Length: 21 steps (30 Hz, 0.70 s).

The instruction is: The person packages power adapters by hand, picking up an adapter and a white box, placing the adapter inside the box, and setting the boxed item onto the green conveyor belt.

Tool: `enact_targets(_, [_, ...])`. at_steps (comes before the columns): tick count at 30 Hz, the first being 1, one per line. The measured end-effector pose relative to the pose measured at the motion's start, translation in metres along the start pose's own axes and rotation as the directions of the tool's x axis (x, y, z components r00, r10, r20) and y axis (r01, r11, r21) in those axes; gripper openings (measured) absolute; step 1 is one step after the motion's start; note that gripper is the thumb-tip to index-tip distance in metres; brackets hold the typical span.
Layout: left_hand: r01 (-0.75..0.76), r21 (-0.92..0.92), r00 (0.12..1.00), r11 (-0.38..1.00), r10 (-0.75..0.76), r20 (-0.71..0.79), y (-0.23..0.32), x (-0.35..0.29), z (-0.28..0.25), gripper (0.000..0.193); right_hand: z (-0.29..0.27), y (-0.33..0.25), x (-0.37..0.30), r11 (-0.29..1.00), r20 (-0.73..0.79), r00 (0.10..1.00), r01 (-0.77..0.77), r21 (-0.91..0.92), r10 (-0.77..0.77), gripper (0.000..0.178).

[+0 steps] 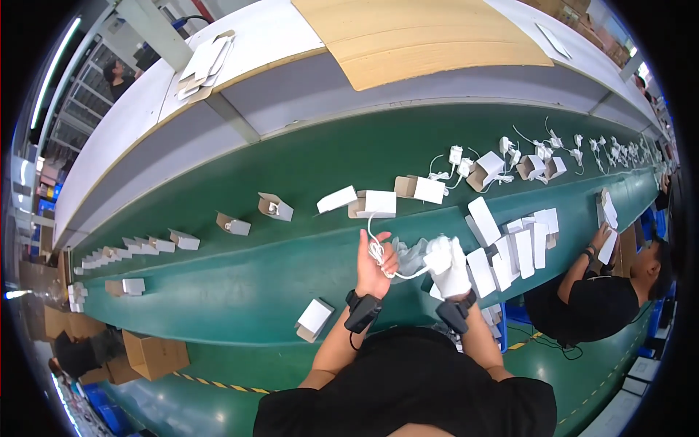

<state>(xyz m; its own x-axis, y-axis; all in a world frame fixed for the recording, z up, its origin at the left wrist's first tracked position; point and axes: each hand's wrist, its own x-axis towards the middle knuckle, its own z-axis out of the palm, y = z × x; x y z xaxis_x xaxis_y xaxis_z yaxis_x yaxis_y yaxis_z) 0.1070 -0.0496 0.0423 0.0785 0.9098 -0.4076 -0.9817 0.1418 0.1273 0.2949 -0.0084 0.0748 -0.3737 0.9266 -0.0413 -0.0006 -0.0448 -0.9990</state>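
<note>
Right, eyes on the white adapter [437,256], held above the green tabletop [240,284] in front of the wearer's chest, its white cable [376,251] running across to the other side. The gloved right hand [457,273] is closed around the adapter, though white glove on white casing blurs the exact finger placement. Over on the left hand [373,269], bare, palm turned up, the thumb stands away while the fingers curl around the cable's looped bundle.

Handling-wise, it looks light: a hard, smooth casing, perhaps a touch slippery under a glove, with a soft, springy lead that could unravel or snag. Best hold, I'd judge, is the body's flat sides plus the gathered coil, sparing the stretch between from a tug.

Just between the hands, a crumpled clear bag [412,255]! Beside the right hand, white boxes [523,251] lie bunched; behind, open cartons [380,204] stand in a row, and more adapters [615,151] trail off to the right. Out at that edge, a co-worker [593,306] has a hand at another white box [609,244].
</note>
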Motion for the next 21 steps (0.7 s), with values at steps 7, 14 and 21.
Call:
enact_targets(7, [-0.452,0.592,0.872,0.667,0.469,0.137,-0.021,0.006,0.006,0.059,0.064,0.009,0.016,0.686,0.149,0.961,0.27,-0.676,-0.231,0.019])
enact_targets(14, [-0.387,0.554,0.908,0.737,0.41,0.087,0.004,0.024,-0.043,0.072,0.11,0.012,0.015,0.86,0.069,0.973,-0.159,-0.484,0.219,0.023])
enact_targets(21, [-0.186,0.542,0.892,0.82,0.372,-0.258,0.042,0.06,-0.078,0.088,0.108,0.063,0.026,0.935,0.125,0.965,-0.256,0.245,0.232,0.058])
